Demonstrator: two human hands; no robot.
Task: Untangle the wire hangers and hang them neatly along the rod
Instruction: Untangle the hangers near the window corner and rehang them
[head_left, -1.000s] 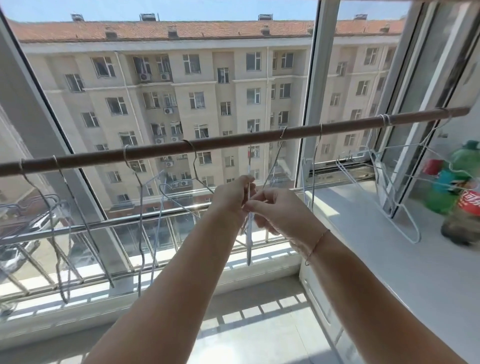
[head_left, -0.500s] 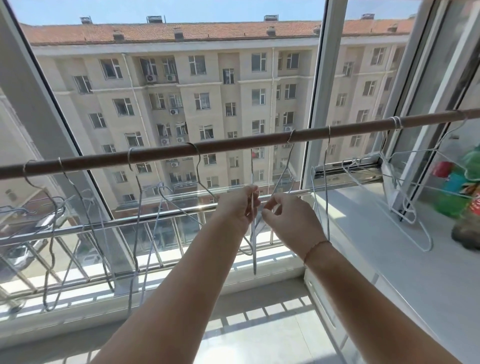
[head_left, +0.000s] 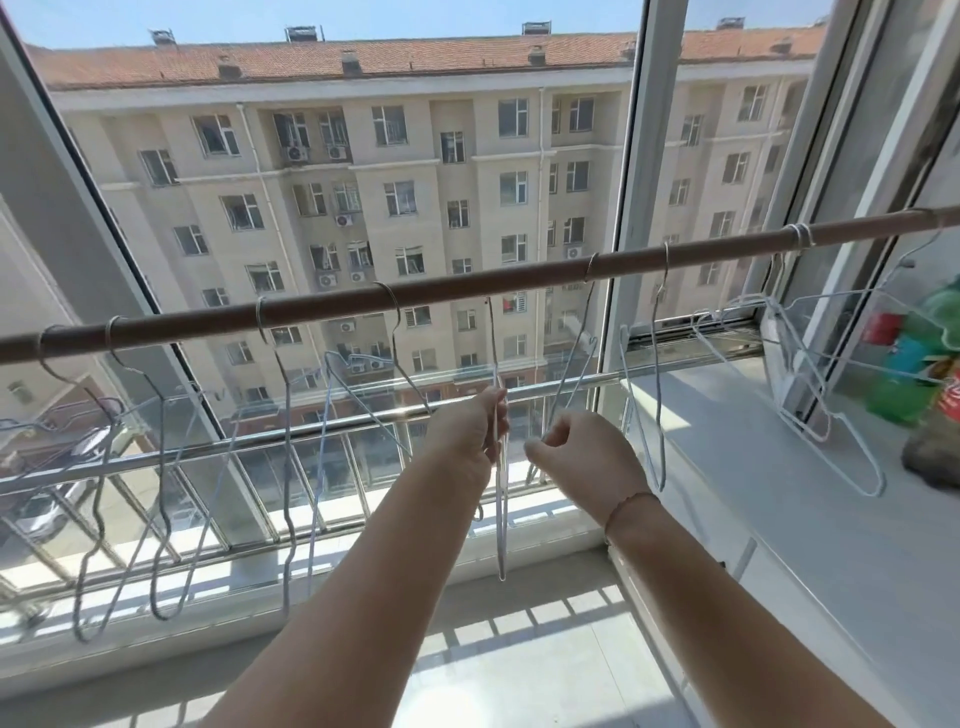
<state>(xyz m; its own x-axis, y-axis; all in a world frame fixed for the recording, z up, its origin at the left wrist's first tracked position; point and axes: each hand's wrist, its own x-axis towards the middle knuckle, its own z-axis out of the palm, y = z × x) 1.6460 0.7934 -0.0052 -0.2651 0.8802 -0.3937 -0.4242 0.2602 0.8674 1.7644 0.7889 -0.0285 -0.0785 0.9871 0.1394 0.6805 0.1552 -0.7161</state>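
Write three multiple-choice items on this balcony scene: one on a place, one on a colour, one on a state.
1. Where do the bottles stand?
A. on the floor
B. on the white sill at the right
C. outside on the railing

2. What colour is the rod?
A. white
B. green
C. brown

3. What is the left hand doing?
A. gripping a wire hanger
B. lying flat on the window glass
C. hanging empty at the person's side

Answers:
1 B: the bottles stand at the right edge of the view, on the white sill.
2 C: the rod crossing the window is brown.
3 A: its fingers curl round the wire, which hangs down below the hand.
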